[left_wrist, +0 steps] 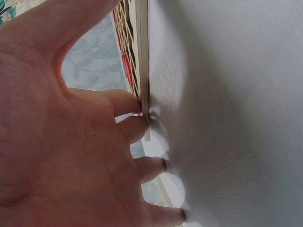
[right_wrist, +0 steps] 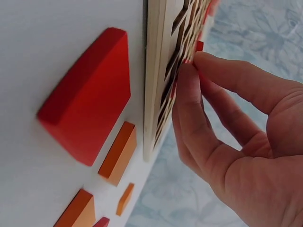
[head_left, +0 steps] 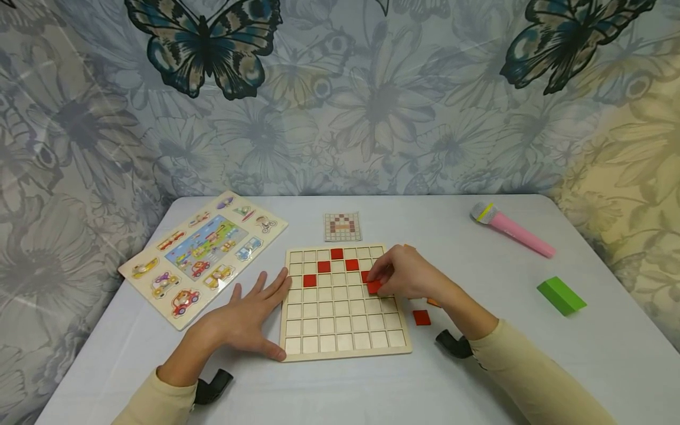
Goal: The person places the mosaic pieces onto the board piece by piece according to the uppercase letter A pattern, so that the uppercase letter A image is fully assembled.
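Observation:
A wooden grid board (head_left: 345,324) lies in the middle of the white table, with several red square tiles (head_left: 324,267) set in its upper cells. My right hand (head_left: 411,274) is over the board's right side and pinches a red tile (head_left: 374,287) between thumb and fingers, just below another red tile. In the right wrist view the fingertips meet at the grid, and the held tile is mostly hidden. My left hand (head_left: 249,319) lies with fingers spread along the board's left edge, the fingers and thumb touching it. The left wrist view shows its palm (left_wrist: 71,156).
Behind the board lies a small pattern card (head_left: 342,226). A vehicle picture puzzle (head_left: 207,254) is at the left; a pink microphone (head_left: 515,231) and a green block (head_left: 561,296) are at the right. Beside the board sit a loose red tile (right_wrist: 94,94) and several orange tiles (right_wrist: 118,153).

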Motion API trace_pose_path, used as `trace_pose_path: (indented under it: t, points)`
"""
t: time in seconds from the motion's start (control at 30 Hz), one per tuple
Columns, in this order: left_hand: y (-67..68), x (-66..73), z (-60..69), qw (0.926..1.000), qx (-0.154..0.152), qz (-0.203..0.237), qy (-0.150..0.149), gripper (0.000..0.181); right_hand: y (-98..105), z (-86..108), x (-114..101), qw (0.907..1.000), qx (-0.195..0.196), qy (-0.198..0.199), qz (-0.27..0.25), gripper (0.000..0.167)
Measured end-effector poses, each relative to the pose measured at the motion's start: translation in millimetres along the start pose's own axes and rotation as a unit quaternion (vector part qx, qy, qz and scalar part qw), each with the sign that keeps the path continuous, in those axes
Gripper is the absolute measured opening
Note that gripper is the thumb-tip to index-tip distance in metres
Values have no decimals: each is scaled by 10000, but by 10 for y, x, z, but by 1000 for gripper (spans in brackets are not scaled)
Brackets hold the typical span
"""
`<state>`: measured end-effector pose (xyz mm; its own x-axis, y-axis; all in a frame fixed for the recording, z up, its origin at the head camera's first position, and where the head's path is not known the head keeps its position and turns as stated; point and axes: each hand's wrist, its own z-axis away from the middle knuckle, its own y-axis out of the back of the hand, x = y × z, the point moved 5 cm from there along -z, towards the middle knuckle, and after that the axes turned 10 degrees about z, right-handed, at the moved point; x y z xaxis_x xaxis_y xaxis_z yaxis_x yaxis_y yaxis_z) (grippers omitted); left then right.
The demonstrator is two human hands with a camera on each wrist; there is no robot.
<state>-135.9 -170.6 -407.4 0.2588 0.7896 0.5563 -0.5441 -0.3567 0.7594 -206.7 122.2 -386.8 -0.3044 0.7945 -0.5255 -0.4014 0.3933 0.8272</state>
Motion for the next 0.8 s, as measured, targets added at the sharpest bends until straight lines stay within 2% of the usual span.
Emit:
trace_pose_path:
  t: [0.17,0.8]
  points:
    - [6,8,2,10000,-8,1,15,137,-20,-17,-26,10000,-3,82,40,24]
    - [-3,18,10,10000,21,-19,-12,138,-78,-50,-66,9999,-119,-49,40,21]
